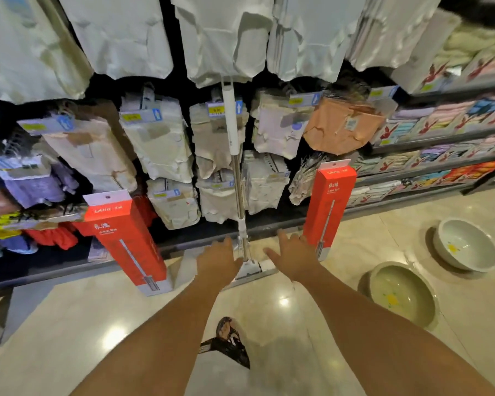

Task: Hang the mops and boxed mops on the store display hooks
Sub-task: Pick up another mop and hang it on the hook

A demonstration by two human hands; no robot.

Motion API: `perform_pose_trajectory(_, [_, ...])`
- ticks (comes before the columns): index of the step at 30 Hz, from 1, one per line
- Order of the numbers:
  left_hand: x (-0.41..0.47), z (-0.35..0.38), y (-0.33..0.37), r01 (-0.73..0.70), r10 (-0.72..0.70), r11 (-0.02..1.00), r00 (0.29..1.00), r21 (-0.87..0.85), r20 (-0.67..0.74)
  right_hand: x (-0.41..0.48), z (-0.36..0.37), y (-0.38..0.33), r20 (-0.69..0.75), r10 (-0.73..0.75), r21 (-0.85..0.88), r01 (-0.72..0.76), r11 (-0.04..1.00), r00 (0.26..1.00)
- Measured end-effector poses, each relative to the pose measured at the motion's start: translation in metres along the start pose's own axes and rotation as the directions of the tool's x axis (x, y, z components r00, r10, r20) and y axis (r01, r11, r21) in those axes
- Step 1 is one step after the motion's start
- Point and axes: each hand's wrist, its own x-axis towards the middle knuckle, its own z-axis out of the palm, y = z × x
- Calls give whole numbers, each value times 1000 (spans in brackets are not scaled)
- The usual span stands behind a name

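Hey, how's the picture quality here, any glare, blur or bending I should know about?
Head view: ceiling lights throw bright glare spots on the glossy floor; wide-angle distortion bows the shelves and splays the red boxes; the hanging packets look smeared and soft, their price tags unreadable; both hands are fairly sharp.

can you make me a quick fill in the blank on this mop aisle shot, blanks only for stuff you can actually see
1. The two boxed mops standing on the floor are ____ in colour.
2. The unboxed mop stands upright ____ the two boxes.
3. Neither the left hand nor the right hand holds anything; both are ____.
4. On the floor at right lie ____ bowls.

Missing words: red; between; open; two
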Motion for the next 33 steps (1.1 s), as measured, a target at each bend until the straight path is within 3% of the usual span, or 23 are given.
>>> perform_pose_trajectory(12, [136,-105,0,111,-115,991,992,-75,-56,144,-93,-28,-25,-121,33,122,992,992])
perform_pose_trajectory(21, [200,-179,17,154,-224,938,953,-311,-203,245,-179,-39,-128,-321,81,332,940,938])
perform_pose_trajectory(25, [229,-198,29,118,-281,830,933,-545,-227,274,-207,-44,-170,-402,194,431,882,900])
perform_pose_trajectory(28, [237,-200,41,101,-361,673,909,-733,-207,286,-218,-53,-218,-464,200,505,840,859])
perform_pose_trajectory(33, [241,-197,48,11,-400,479,893,-878,-207,297,-219,-62,-281,-450,387,529,755,848])
